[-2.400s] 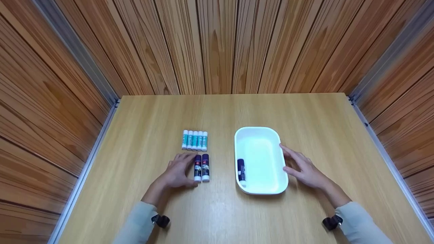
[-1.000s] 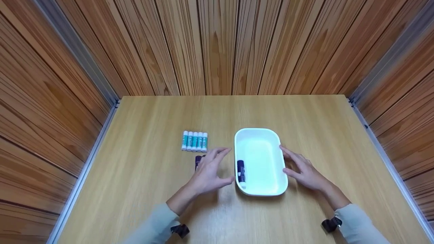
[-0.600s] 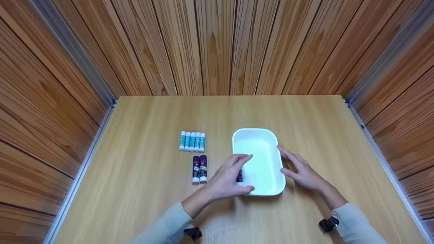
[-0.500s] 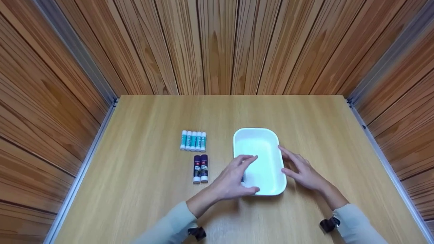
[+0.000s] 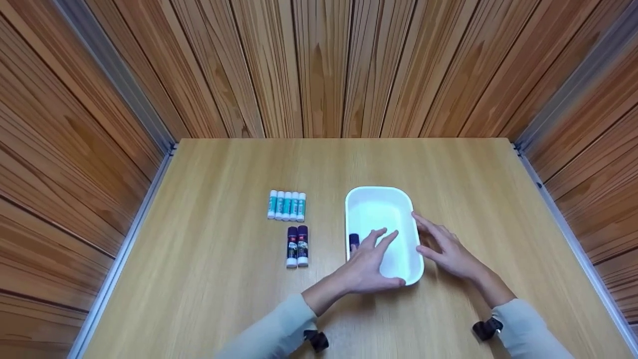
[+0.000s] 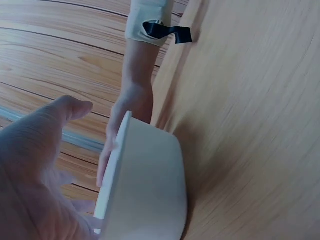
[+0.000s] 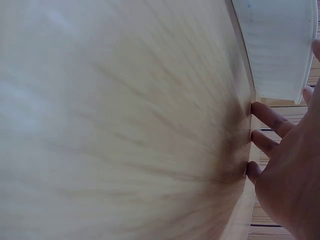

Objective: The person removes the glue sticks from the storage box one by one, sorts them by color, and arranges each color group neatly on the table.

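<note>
My left hand (image 5: 369,271) is over the front part of a white plastic tray (image 5: 381,192), its fingers spread and nothing seen in its grasp. Under that hand a dark purple glue stick (image 5: 354,240) lies along the tray's left wall, its lower part hidden. My right hand (image 5: 448,254) stays at the tray's right side, thumb and forefinger at the rim; in the right wrist view its other fingertips (image 7: 254,170) rest on the table. Left of the tray, two dark purple glue sticks (image 5: 297,247) with white ends lie side by side.
Several slimmer teal and white glue sticks (image 5: 286,205) lie in a tight row behind the dark pair. Wood-panelled walls (image 5: 319,70) enclose the wooden table (image 5: 239,174) at the back and both sides.
My left hand has left the two dark glue sticks and travelled right, over the tray's left rim to above its inside. Both sticks stay on the table. The right hand has kept its place.
</note>
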Demonstrator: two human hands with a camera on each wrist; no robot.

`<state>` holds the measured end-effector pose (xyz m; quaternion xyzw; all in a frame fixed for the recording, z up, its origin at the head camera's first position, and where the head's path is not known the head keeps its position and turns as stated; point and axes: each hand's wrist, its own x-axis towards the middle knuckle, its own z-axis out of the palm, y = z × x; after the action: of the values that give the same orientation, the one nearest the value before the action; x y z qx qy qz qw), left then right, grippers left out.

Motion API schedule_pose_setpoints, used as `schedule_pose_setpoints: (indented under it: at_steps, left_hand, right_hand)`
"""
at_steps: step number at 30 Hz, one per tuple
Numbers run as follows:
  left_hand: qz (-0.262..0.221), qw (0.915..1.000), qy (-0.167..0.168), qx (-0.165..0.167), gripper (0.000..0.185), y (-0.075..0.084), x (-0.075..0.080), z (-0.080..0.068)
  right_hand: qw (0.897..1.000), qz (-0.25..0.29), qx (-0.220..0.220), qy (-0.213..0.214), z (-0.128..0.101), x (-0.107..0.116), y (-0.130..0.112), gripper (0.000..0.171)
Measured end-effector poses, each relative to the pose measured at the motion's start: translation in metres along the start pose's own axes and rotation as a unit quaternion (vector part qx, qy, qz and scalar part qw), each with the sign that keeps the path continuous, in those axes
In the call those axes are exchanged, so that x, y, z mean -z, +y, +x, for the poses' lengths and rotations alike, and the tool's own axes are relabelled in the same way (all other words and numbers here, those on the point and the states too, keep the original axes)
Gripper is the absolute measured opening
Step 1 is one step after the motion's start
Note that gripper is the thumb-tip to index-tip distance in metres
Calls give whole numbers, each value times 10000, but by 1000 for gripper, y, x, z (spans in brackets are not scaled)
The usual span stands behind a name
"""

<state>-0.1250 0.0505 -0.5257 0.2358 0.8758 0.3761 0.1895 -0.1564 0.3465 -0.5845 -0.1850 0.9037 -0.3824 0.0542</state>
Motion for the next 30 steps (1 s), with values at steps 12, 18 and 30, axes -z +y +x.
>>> schedule_pose_setpoints:
  at_steps: [12, 18, 30]
  left_hand:
    - [-64, 9995, 16, 321, 98, 11, -2, 14]
    - [-242, 9996, 77, 99, 102, 8, 8, 17]
    - [-423, 9985, -279, 227, 107, -12, 0, 45]
  right_hand:
    - [9999, -111, -6, 103, 1, 0, -4, 79]
    - [9999, -66, -61, 69, 1, 1, -3, 80]
    - [9999, -43, -166, 2, -1, 0, -5, 80]
